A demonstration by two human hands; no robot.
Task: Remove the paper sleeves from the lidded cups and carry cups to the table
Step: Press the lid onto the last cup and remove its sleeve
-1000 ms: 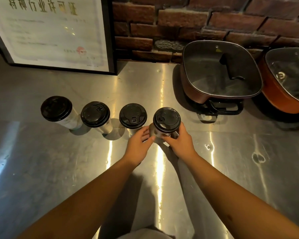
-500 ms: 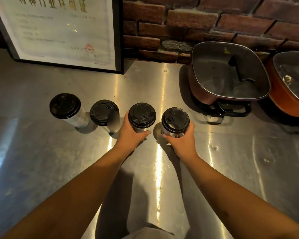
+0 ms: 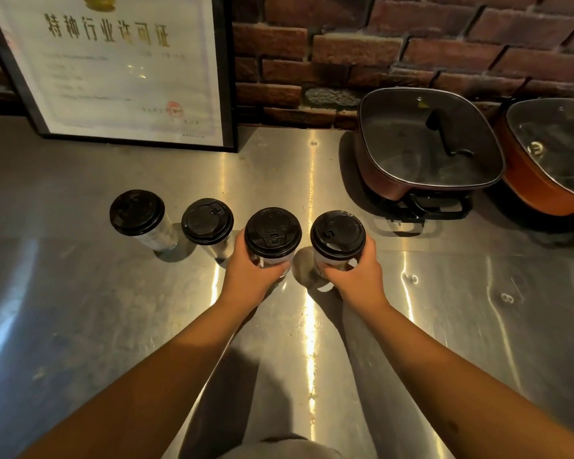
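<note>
1. Gripping the third cup (image 3: 273,234) from the left, the left hand (image 3: 251,276) has its fingers curled round the cup body just under the black lid, thumb on the near side.
2. Right hand (image 3: 357,276) wraps the fourth cup (image 3: 338,234), the rightmost one; fingers curled round the wall below the lid, thumb tip on the near left side.
3. Both held cups stand upright, side by side w/ a narrow gap between them. Can't tell whether their bases touch the counter; a shadow lies under the right one.
4. Lower walls of the held cups look pale; hands hide most of them, so can't tell if a paper sleeve is on either.
5. Two more lidded cups stand free to the left: second cup (image 3: 207,223) just beside the left hand's knuckles, first cup (image 3: 138,215) further left, pale patterned wall showing.
6. All four sit in a row across the steel counter (image 3: 80,309), roughly mid-depth.
7. Behind, at left, a framed certificate (image 3: 120,71) leans on the brick wall (image 3: 345,51).
8. At right rear, a square electric pot (image 3: 428,144) w/ glass lid; a second pot (image 3: 554,154), orange-sided, just beside it at the frame edge.
9. Both bare forearms reach in from the bottom of the view.
</note>
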